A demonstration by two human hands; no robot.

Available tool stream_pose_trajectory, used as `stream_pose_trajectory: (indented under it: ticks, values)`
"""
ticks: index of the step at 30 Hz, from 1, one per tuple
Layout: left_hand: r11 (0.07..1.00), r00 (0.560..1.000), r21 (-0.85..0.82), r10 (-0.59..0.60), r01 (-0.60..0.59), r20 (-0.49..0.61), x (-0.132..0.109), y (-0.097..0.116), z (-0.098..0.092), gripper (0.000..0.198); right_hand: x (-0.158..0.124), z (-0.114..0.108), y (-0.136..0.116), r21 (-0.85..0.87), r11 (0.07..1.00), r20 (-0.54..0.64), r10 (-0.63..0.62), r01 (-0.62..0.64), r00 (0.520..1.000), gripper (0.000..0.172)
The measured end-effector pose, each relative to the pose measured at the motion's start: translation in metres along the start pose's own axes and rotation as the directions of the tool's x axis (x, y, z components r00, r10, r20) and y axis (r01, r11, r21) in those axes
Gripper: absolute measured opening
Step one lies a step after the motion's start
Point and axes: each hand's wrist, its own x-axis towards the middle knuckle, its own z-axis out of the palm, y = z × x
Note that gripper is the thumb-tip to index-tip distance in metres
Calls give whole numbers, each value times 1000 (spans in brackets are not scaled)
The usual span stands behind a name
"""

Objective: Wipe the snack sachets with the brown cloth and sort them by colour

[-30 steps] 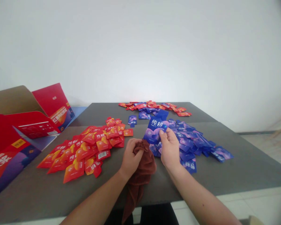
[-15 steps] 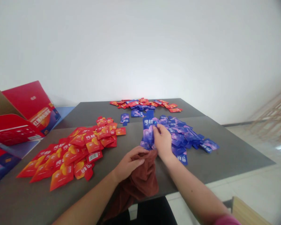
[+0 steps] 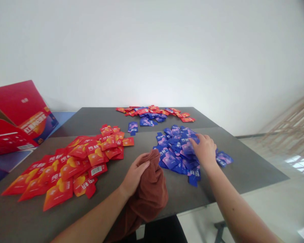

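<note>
My left hand [image 3: 136, 172] is closed around the bunched top of a brown cloth [image 3: 152, 194], which hangs down over the table's front edge. To its right, my right hand [image 3: 205, 150] rests against the right side of a heap of blue sachets [image 3: 172, 158]. Its thumb lies over the upper sachets and its fingers are apart, with the fingertips partly hidden. On the left side of the table spreads a heap of red sachets [image 3: 95, 152], several of them overlapping.
At the back of the dark table [image 3: 111, 206] lies a mixed row of red and blue sachets [image 3: 152, 113]. A single blue sachet [image 3: 132, 127] lies in front of it. An open red carton [image 3: 22, 118] stands at the left. A white wall rises behind.
My right hand has let go of the blue sachet it held up and moved right, onto the blue heap. My left hand still grips the cloth, shifted slightly left.
</note>
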Motion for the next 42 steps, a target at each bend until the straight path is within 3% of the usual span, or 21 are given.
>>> stream_pose_trajectory:
  ticks: [2,4,8,13,20,25,29,32,36,38,40,42]
  values:
    - [1000,1000,1,12,-12,-27,0,-1,1,35,5,-2,-20,94,989,-17,-111,112,994,36]
    - [1000,998,-8,20,-20,-54,1,-3,1,36,14,-1,-51,219,943,51,-267,250,962,30]
    - [999,996,-32,18,-21,-87,5,-6,0,35,30,15,-130,382,831,281,-521,404,806,24]
    - [997,995,-75,-13,6,-98,7,-7,-3,37,35,40,-207,453,781,286,-584,430,760,35]
    - [994,995,-101,-37,27,-94,5,-7,-4,35,27,63,-250,508,724,245,-640,466,728,36]
    - [995,994,-98,-29,19,-102,6,-8,-3,31,25,73,-254,507,713,235,-654,484,719,35]
    - [992,992,-128,-23,7,-124,8,-8,-4,31,37,66,-248,482,718,206,-651,503,731,36]
    - [963,985,-267,-66,22,-158,11,-5,-6,35,47,55,-237,459,716,166,-651,526,741,36]
    - [832,960,-539,-240,127,-143,15,1,-10,44,38,30,-199,444,681,77,-676,582,733,28]
    - [793,967,-595,-234,128,-104,16,5,-11,48,22,15,-170,468,577,-73,-730,670,680,34]
    - [794,981,-597,-183,110,-64,15,9,-9,47,4,1,-140,463,428,-237,-784,776,573,34]
    - [808,986,-577,-164,119,-26,13,12,-6,41,-12,-8,-117,445,365,-290,-805,818,517,33]
